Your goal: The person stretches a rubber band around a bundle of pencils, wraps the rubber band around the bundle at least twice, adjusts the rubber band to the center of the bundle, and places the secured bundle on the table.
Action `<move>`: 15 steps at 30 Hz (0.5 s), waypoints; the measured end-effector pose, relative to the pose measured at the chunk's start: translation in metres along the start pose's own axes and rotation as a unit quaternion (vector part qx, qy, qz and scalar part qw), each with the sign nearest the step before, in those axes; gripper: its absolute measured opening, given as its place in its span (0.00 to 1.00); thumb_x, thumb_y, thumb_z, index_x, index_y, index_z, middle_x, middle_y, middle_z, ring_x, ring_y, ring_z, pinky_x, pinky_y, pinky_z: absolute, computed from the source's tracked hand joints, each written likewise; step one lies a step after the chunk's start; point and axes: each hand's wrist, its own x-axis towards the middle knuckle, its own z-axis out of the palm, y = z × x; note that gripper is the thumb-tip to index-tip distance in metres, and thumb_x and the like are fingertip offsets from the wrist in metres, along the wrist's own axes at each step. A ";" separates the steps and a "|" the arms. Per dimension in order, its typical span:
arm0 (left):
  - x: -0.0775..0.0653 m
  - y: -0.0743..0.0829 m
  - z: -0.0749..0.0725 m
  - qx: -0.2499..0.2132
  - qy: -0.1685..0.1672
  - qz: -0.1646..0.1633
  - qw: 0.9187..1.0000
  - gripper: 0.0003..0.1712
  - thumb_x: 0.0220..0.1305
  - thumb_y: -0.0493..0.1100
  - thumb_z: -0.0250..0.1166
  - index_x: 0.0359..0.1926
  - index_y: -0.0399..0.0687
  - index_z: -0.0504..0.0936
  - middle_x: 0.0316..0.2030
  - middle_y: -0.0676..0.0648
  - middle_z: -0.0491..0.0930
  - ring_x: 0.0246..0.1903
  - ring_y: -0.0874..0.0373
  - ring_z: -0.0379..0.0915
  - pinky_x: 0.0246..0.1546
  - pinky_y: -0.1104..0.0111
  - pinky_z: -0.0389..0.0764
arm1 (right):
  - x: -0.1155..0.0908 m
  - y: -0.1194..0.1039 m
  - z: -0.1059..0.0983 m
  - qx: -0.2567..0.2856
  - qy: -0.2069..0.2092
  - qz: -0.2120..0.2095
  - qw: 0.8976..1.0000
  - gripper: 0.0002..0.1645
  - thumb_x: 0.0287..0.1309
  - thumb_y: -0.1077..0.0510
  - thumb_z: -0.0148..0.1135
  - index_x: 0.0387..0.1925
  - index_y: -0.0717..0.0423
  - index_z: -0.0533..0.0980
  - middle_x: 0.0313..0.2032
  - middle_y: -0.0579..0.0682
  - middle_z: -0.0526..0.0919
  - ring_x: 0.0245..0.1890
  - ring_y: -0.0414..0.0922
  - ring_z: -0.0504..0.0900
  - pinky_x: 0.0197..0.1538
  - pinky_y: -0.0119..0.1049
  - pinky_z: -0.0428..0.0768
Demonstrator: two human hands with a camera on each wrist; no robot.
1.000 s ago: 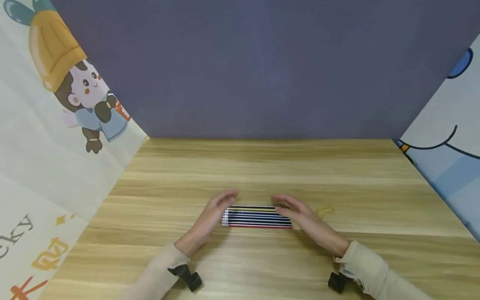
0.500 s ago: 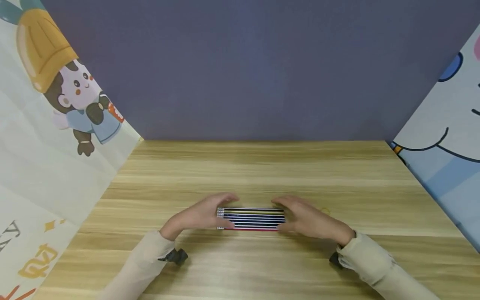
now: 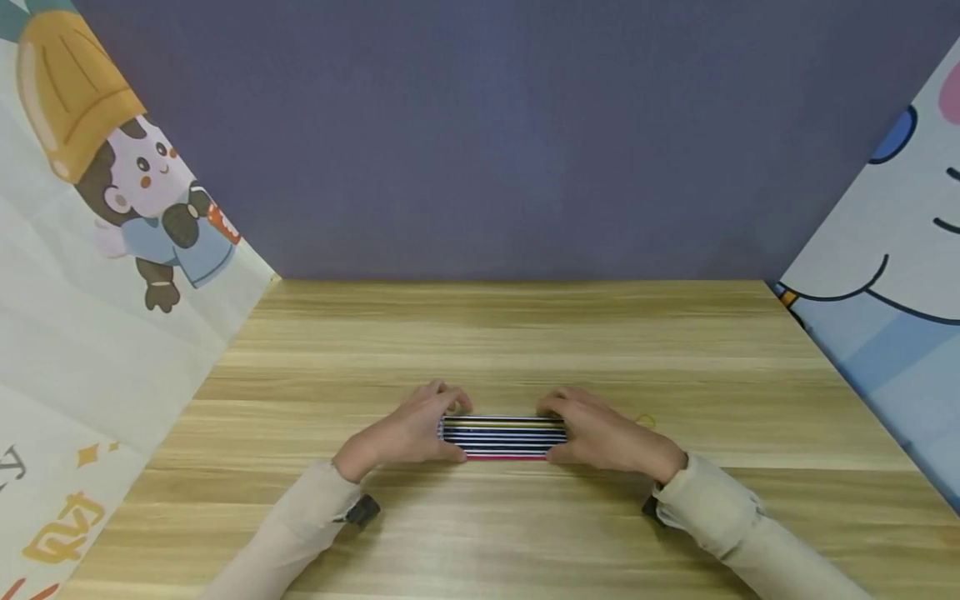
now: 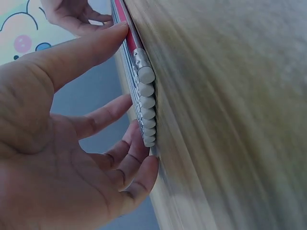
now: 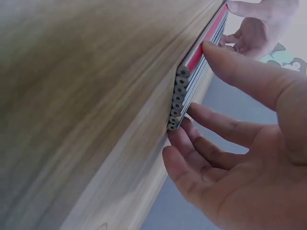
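A row of pencils [image 3: 504,438] lies flat on the table [image 3: 495,533], roughly midway between its left and right edges, parallel to the far edge and well apart from it. The left hand [image 3: 408,433] holds the eraser end; its grip is parted just as far as the row is wide, with the thumb on the red pencil [image 3: 506,457] along the near side and fingers at the far side. The right hand [image 3: 609,437] pinches the other end in the same way, its grip parted about as far (the pencil tips there are flat and unsharpened). White erasers [image 4: 147,75] line up beside the left palm. A thin yellow loop [image 3: 646,421] lies near the right hand, toward the table's right edge.
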 end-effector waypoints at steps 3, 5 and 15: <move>0.001 0.000 0.000 0.006 0.002 -0.006 1.000 0.33 0.46 0.48 0.82 0.53 0.51 0.78 0.49 0.47 0.72 0.51 0.51 0.67 0.54 0.52 0.72 | 0.001 -0.001 0.000 0.000 -0.002 0.000 1.000 0.32 0.55 0.51 0.75 0.59 0.55 0.75 0.57 0.48 0.75 0.59 0.51 0.73 0.59 0.52 0.76; 0.002 0.001 0.001 0.008 0.003 -0.010 1.000 0.32 0.45 0.48 0.82 0.52 0.52 0.78 0.48 0.48 0.72 0.50 0.51 0.67 0.54 0.52 0.72 | 0.002 -0.001 0.001 -0.002 -0.003 0.000 1.000 0.31 0.54 0.51 0.75 0.58 0.55 0.76 0.56 0.48 0.75 0.58 0.51 0.73 0.59 0.52 0.76; 0.003 0.006 0.007 0.023 0.004 0.002 1.000 0.28 0.48 0.50 0.81 0.47 0.52 0.77 0.42 0.52 0.73 0.45 0.55 0.67 0.50 0.57 0.71 | 0.005 0.000 0.000 0.006 -0.003 -0.020 1.000 0.27 0.49 0.52 0.79 0.50 0.54 0.78 0.44 0.44 0.77 0.45 0.43 0.76 0.48 0.41 0.79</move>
